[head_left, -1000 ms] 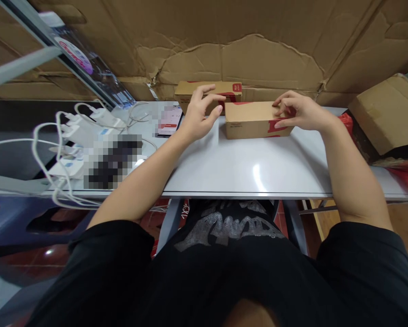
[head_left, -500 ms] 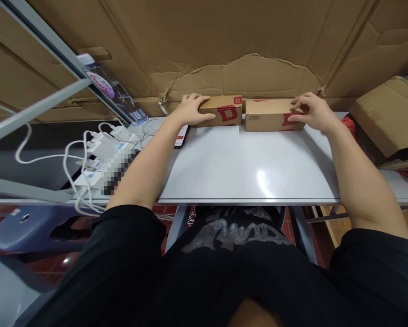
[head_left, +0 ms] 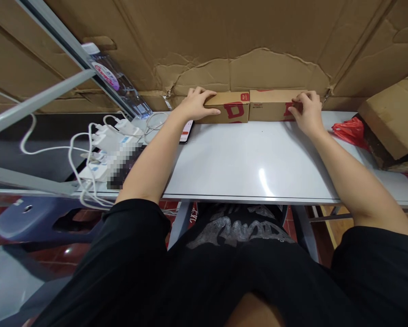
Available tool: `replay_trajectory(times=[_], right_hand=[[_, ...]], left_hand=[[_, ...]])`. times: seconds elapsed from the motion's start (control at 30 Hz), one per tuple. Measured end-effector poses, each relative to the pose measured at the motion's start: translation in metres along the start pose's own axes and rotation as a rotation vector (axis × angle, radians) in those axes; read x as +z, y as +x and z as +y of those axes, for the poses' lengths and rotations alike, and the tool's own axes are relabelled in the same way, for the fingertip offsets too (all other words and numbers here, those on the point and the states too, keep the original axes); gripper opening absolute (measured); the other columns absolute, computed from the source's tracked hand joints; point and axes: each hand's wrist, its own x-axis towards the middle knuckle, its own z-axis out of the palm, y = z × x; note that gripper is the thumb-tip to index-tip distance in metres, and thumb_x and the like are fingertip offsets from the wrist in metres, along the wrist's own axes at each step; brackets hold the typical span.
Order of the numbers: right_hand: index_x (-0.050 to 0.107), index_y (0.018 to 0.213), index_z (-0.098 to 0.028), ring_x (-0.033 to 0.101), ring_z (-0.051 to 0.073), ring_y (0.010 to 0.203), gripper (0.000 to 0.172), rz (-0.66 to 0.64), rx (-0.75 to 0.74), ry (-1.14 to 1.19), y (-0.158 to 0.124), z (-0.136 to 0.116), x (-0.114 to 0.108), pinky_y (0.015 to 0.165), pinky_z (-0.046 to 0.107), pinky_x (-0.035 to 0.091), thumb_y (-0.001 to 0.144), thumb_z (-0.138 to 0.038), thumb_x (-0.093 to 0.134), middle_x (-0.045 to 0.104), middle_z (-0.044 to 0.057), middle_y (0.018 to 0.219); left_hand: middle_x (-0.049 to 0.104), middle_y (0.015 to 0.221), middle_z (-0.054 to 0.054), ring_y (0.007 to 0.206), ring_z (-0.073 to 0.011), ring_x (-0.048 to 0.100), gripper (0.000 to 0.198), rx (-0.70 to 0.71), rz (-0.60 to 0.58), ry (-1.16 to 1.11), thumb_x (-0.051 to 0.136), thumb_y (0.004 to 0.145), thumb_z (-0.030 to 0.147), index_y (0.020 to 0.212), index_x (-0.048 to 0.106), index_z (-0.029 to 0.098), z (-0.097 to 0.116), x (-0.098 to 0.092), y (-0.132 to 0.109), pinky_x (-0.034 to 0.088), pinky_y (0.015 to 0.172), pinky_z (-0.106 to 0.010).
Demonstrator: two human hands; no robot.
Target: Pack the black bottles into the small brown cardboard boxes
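Two kraft cardboard boxes end to end and touching, along the far edge of the white worktop, red lettering on their faces. Left hand spread against the outer end of the left box, fingers over its top. Right hand spread over the outer end of the right box. Just beside the left hand, a phone; farther left, white chargers with tangled cables

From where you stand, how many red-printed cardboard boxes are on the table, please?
2: one box under the left hand, one box under the right hand, end to end at the far edge of the white table.
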Motion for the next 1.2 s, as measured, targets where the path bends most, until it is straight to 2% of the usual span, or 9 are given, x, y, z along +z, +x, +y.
replay_trajectory(times=[0.17,0.33,0.5,0.6,0.7,0.8,0.93,1.07,1.2], right_hand=[[0.07,0.146,-0.041,0.052,0.049,0.168,0.023,-0.049,0.075,-0.061,-0.006,-0.023,-0.007,0.144,0.081,0.036,0.126,-0.05,0.078,0.07,0.016,0.179],[0.071,0.151,-0.04,0.053,0.048,0.171,0.03,-0.085,0.114,-0.19,-0.007,-0.043,-0.016,0.143,0.081,0.039,0.122,-0.034,0.078,0.067,0.016,0.183],[0.074,0.149,-0.04,0.053,0.049,0.17,0.03,-0.078,0.117,-0.223,-0.005,-0.041,-0.017,0.143,0.081,0.037,0.121,-0.034,0.08,0.069,0.016,0.18],[0.076,0.145,-0.037,0.052,0.051,0.164,0.024,-0.036,0.057,-0.124,-0.003,-0.023,-0.012,0.141,0.084,0.034,0.124,-0.049,0.08,0.072,0.018,0.175],[0.077,0.138,-0.041,0.046,0.053,0.158,0.037,-0.022,-0.03,0.035,-0.001,-0.004,-0.007,0.139,0.089,0.026,0.125,-0.075,0.077,0.077,0.017,0.166],[0.077,0.136,-0.042,0.044,0.054,0.155,0.044,-0.006,-0.088,0.101,-0.001,0.005,-0.006,0.137,0.092,0.023,0.124,-0.085,0.075,0.079,0.017,0.16],[0.078,0.135,-0.04,0.051,0.052,0.155,0.036,-0.002,-0.093,0.053,-0.003,0.002,-0.01,0.137,0.088,0.03,0.123,-0.074,0.08,0.079,0.016,0.165],[0.084,0.145,-0.028,0.055,0.06,0.163,0.046,-0.026,-0.096,-0.016,-0.005,-0.008,-0.014,0.139,0.089,0.033,0.109,-0.056,0.091,0.074,0.028,0.172],[0.086,0.148,-0.029,0.06,0.061,0.163,0.047,-0.041,-0.151,-0.033,-0.011,-0.04,-0.025,0.141,0.09,0.037,0.11,-0.057,0.089,0.078,0.026,0.168]], left_hand=[[0.069,0.186,-0.017,0.188,-0.0554,0.043,0.112,-0.021,0.019,-0.027,0.099,0.079,0.079,0.18,0.075,0.038,-0.011,0.0,0.005,0.033,0.161,-0.077],[0.067,0.189,-0.017,0.19,-0.0539,0.042,0.106,-0.026,0.002,-0.04,0.1,0.081,0.075,0.177,0.077,0.036,-0.001,-0.009,-0.006,0.036,0.16,-0.075],[0.069,0.186,-0.016,0.182,-0.049,0.057,0.107,-0.072,-0.045,-0.045,0.109,0.072,0.071,0.167,0.081,0.032,0.008,-0.02,-0.015,0.044,0.157,-0.059],[0.072,0.184,-0.015,0.173,-0.0478,0.065,0.102,-0.068,-0.06,-0.064,0.112,0.069,0.069,0.161,0.082,0.034,0.004,-0.025,-0.021,0.052,0.15,-0.06],[0.076,0.179,-0.017,0.164,-0.0475,0.07,0.096,-0.048,-0.073,-0.072,0.111,0.069,0.067,0.155,0.081,0.034,0.0,-0.028,-0.031,0.057,0.143,-0.066],[0.081,0.17,-0.015,0.155,-0.0454,0.074,0.096,-0.048,-0.085,-0.082,0.111,0.067,0.065,0.152,0.078,0.035,0.0,-0.028,-0.044,0.064,0.132,-0.065],[0.083,0.166,-0.014,0.148,-0.0435,0.077,0.093,-0.044,-0.094,-0.083,0.109,0.065,0.062,0.148,0.078,0.034,0.009,-0.031,-0.06,0.067,0.126,-0.061],[0.086,0.161,-0.012,0.147,-0.0433,0.08,0.09,0.001,-0.153,-0.059,0.109,0.065,0.062,0.146,0.079,0.036,0.023,-0.04,-0.077,0.067,0.125,-0.059],[0.087,0.16,-0.011,0.148,-0.0432,0.082,0.09,0.065,-0.217,-0.049,0.11,0.067,0.061,0.148,0.08,0.035,0.048,-0.041,-0.09,0.066,0.128,-0.058]])
